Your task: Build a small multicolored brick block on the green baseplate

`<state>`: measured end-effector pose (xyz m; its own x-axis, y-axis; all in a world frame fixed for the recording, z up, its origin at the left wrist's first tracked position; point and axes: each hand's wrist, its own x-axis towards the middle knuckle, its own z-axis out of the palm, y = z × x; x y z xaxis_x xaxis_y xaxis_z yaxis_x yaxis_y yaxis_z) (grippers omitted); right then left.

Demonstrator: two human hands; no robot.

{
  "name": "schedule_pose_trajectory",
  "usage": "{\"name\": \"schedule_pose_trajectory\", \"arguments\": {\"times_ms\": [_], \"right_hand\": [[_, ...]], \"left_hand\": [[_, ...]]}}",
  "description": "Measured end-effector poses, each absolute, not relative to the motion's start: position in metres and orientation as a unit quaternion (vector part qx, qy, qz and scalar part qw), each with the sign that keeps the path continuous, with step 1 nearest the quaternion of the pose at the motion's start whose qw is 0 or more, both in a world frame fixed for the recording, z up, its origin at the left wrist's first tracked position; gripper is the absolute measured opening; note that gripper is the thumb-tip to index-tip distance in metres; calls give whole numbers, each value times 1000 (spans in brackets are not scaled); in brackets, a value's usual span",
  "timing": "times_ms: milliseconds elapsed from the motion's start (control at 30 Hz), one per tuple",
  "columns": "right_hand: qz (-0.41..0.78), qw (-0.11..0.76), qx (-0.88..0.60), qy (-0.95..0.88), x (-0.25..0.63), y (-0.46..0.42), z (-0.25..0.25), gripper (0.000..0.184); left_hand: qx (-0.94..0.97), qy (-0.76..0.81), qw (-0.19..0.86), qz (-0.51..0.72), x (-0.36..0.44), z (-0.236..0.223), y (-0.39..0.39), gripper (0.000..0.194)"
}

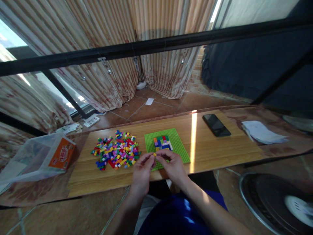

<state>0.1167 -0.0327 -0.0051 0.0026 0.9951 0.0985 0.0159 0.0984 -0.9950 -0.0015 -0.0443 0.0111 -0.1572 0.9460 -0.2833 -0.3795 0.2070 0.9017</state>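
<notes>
My left hand [142, 169] and my right hand [172, 164] meet over the near edge of a green baseplate [179, 147]. A small yellow toy brick [154, 154] is pinched between the fingertips of both hands. Just beyond the fingers, a low block of joined bricks [162, 141] in purple, blue, green, red, white and orange stands on the baseplate. My fingers hide its near side. To the left of my left hand lies a wide heap of loose coloured bricks [119, 150].
A black phone [216, 124] lies on the wooden board [83, 176], right of the baseplate. White papers [262, 132] rest farther right. A clear plastic box [36, 156] with an orange label stands at the left. A black rail [156, 47] crosses before the curtains.
</notes>
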Motion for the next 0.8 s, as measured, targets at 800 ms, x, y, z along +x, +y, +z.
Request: {"name": "schedule_pose_trajectory", "arguments": {"times_ms": [800], "right_hand": [[485,525,-504,-485,147,-45,-26,21]], "left_hand": [[514,625,394,436,-27,-13,-31,21]]}}
